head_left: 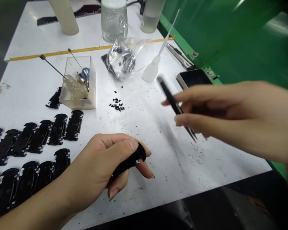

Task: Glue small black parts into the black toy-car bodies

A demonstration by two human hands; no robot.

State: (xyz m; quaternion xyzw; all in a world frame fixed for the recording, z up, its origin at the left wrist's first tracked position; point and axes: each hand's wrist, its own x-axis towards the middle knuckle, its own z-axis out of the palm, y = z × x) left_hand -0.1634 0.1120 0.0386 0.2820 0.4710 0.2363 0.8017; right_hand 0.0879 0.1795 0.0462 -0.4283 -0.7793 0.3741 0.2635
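My left hand is closed around a black plastic car chassis, thumb on top, over the front of the table. A small silvery piece shows at its edge; the rest is hidden by my fingers. Up and to the right, my right hand pinches a pair of dark tweezers, slightly blurred. Their fine tips point down towards the table, apart from the chassis. Beyond my left hand lies a scatter of tiny black parts. Rows of similar black chassis lie at the left.
Behind the tiny parts stand a clear plastic box with a bottle and thin rods, a clear bag of black pieces and a white long-nozzled bottle. A phone-like device lies by the green wall. A glass jar stands farther back.
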